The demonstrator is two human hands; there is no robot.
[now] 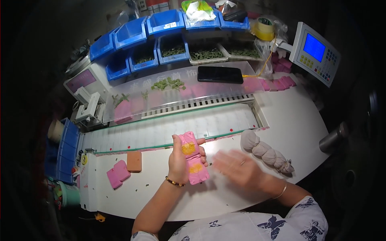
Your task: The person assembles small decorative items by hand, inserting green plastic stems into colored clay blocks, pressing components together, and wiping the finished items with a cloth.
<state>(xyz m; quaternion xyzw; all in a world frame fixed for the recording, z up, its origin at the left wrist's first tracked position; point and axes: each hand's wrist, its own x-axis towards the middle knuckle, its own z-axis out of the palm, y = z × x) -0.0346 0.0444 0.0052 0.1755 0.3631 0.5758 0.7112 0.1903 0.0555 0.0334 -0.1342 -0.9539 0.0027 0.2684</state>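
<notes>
In my left hand (175, 160) is a pink two-part block (196, 165) that looks like a rubber mould, unfolded with a yellow patch on each half. My thumb lies along its left edge and my fingers wrap round from behind. Just to its right is my right hand (241, 168), smeared by motion and wearing a ring. Its fingers point toward the block, and I cannot make out whether they hold anything. Another pink block (118, 174) lies on the table to the left, touching or nearly touching an orange-brown block (134, 162).
A twisted cloth bundle (267, 152) lies at right. Behind my hands runs a long glass-covered tray (173, 127); a phone (220, 74) rests on the clear plastic cover. Blue bins (165, 23) line the back. A control panel (315, 52) and a metal cylinder (333, 137) stand at right.
</notes>
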